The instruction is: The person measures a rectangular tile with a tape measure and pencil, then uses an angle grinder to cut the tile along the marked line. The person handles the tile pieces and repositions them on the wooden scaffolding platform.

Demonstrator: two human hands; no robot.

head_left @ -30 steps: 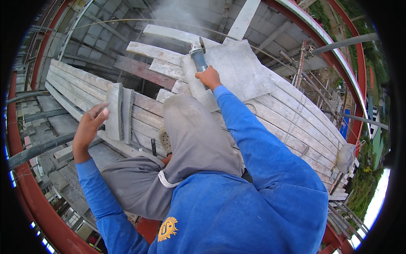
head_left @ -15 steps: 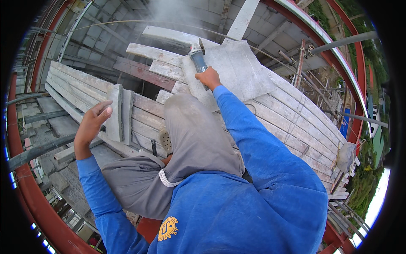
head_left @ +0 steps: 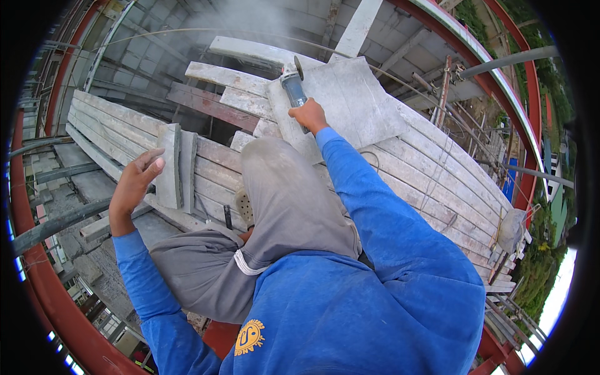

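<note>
Gripping: right hand closed on blue-grey angle grinder, axis pointing away over grey slab.
Left hand: open, beside upright grey offcut.

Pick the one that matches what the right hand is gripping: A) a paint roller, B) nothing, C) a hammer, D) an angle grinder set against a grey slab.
D: the right hand closes its grip on an angle grinder whose disc meets the grey slab, with dust rising above.
</note>
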